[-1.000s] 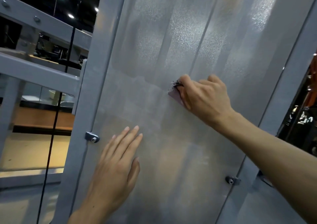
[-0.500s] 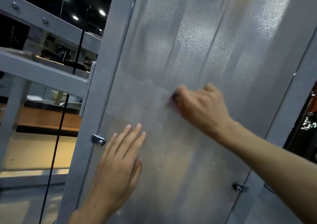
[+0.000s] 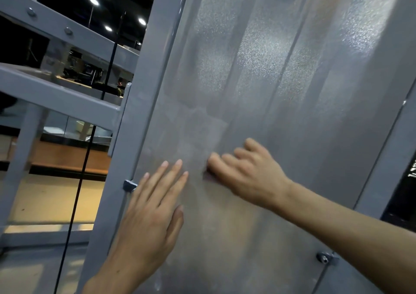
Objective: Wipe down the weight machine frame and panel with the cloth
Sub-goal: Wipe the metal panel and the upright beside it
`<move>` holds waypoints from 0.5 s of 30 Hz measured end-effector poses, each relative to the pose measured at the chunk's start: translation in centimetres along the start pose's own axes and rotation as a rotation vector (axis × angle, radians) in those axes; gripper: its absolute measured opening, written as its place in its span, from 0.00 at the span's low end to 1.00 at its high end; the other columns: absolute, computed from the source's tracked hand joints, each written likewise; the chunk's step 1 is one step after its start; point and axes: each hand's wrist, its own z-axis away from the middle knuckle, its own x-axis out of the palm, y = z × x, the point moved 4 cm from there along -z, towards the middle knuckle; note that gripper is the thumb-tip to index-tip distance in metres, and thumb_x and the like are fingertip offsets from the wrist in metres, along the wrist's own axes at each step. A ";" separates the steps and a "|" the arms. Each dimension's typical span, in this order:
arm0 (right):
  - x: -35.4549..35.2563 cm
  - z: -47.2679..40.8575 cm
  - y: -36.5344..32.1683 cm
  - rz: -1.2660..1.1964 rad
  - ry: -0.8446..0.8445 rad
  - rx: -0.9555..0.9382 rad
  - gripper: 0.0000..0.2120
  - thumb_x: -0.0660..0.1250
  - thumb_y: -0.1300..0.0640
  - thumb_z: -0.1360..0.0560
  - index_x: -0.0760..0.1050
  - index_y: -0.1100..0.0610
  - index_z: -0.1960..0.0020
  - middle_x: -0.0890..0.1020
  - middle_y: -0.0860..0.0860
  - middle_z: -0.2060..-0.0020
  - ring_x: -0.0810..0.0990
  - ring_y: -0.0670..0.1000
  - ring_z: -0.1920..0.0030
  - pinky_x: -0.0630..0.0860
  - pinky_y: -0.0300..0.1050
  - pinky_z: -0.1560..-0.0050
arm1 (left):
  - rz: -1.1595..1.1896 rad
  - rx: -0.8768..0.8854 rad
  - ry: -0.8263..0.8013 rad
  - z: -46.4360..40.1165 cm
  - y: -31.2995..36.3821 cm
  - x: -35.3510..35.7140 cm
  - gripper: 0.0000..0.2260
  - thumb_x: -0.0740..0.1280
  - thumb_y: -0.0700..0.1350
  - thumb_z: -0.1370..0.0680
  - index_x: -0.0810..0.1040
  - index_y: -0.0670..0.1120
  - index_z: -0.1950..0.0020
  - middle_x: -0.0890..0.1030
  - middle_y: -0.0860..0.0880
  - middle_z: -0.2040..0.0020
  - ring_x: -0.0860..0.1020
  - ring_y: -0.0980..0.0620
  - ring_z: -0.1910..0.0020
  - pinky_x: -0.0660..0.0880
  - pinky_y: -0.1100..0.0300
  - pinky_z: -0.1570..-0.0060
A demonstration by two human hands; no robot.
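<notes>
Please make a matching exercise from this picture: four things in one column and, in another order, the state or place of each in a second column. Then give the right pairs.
Column 1
1. left hand
2. right hand
3. small pinkish cloth
4. thin black cable

Column 2
A. mostly hidden under curled fingers
B. flat, fingers straight, on the frosted grey panel
C. runs up and down, left of the grey metal frame post
D. fingers curled, pressing the cloth to the panel

Pairs: 1-B, 2-D, 3-A, 4-C

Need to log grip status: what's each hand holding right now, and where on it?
The right hand holds the cloth bunched under curled fingers, only an edge showing. The left hand holds nothing, lying flat on the panel.
</notes>
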 end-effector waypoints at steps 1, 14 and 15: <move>0.1 0.1 -0.4 -0.009 -0.018 -0.048 0.15 0.62 0.45 0.15 0.78 0.55 0.52 0.70 0.51 0.72 0.70 0.56 0.74 0.61 0.49 0.66 | -0.001 -0.002 -0.002 0.0 -0.1 -0.1 0.27 0.57 0.49 0.18 0.64 0.48 0.19 0.57 0.54 0.17 0.55 0.51 0.18 0.52 0.50 0.21; 0.1 -1.1 -1.3 -0.065 -0.038 -0.067 0.13 0.63 0.46 0.15 0.76 0.54 0.53 0.74 0.54 0.62 0.71 0.57 0.67 0.63 0.51 0.64 | -0.017 -0.027 -0.009 0.2 -0.7 0.0 0.27 0.57 0.49 0.19 0.62 0.49 0.18 0.56 0.54 0.17 0.54 0.51 0.17 0.49 0.53 0.20; 0.0 -1.1 -1.3 -0.066 -0.037 -0.096 0.14 0.63 0.46 0.15 0.76 0.53 0.54 0.74 0.53 0.62 0.71 0.57 0.67 0.63 0.51 0.64 | -0.010 -0.027 -0.004 0.1 -0.7 -0.1 0.27 0.57 0.49 0.19 0.63 0.48 0.18 0.56 0.54 0.17 0.55 0.51 0.18 0.50 0.52 0.21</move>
